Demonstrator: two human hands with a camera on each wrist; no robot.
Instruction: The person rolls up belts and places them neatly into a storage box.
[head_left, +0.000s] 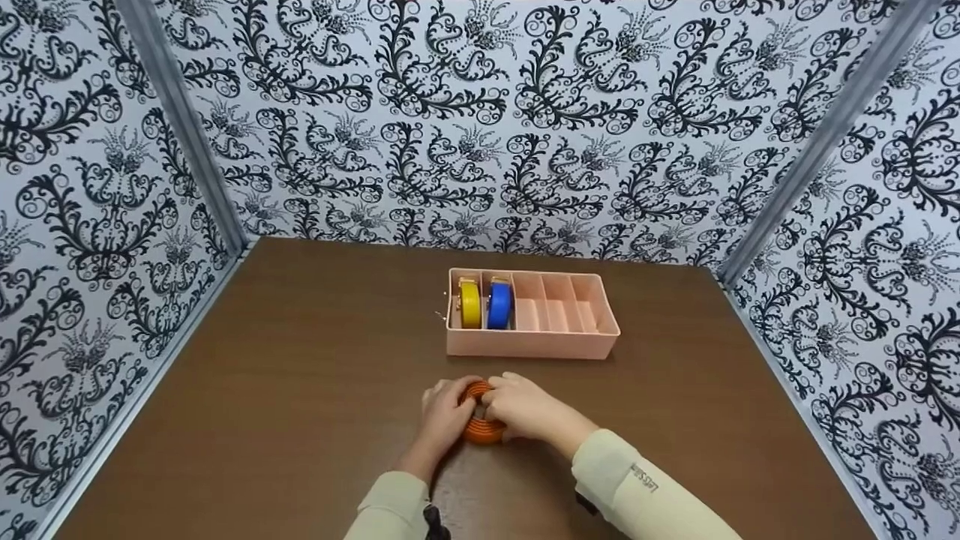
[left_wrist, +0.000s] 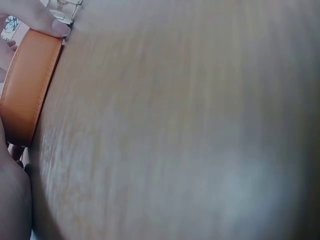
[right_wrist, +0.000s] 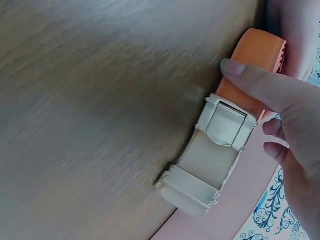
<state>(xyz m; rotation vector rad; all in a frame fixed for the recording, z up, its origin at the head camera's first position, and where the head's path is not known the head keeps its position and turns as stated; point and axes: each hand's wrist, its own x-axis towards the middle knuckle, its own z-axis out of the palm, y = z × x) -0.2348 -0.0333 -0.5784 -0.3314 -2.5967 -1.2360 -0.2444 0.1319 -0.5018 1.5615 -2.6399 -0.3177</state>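
An orange belt (head_left: 484, 433), coiled into a roll, stands on edge between both hands on the brown table. My left hand (head_left: 444, 412) grips the coil from its left side. From the other side my right hand (head_left: 525, 405) holds the roll, its thumb (right_wrist: 250, 77) across the strap beside the metal buckle (right_wrist: 227, 125). Stitched edges show on the orange strap (left_wrist: 30, 82) in the left wrist view. Behind the hands is a pink divided box (head_left: 529, 345); a coiled yellow belt (head_left: 470, 304) and a coiled blue belt (head_left: 499, 306) stand in its left compartments.
The brown table (head_left: 322, 360) runs back to a wall with black-and-white scroll patterns (head_left: 465, 150). Grey metal posts (head_left: 184, 124) stand at the corners. The box sits just beyond the hands, slightly right of them.
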